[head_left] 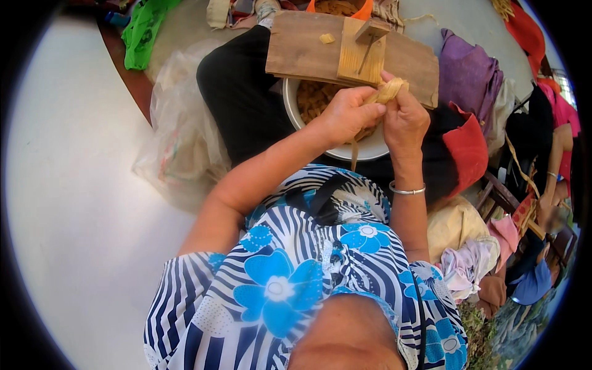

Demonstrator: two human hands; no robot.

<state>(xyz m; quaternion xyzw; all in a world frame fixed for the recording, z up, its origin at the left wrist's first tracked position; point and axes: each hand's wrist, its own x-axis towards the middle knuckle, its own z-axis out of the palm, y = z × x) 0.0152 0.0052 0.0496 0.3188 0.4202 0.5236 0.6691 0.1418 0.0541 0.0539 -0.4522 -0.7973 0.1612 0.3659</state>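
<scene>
Both my hands meet over a white bowl [370,149] and work on a flat tan strip [390,90] that looks like dried leaf or husk. It is folded over on itself, and a loose tail hangs below the fingers. My left hand [351,117] pinches the strip from the left, thumb pointing right. Closed around its other side is my right hand [407,120], with a silver bangle on the wrist. Small brown pieces [314,98] fill the bowl. Just beyond my fingertips lies a wooden board [302,46], carrying a lighter wood block [351,58] with a thin metal rod.
One small tan piece [327,38] rests on the board. An orange container [339,7] stands behind it. A clear plastic bag [185,123] is at the left, a purple cloth [470,77] at the right. Farther right, another person's arm [557,160] shows beside cloths and wooden chairs.
</scene>
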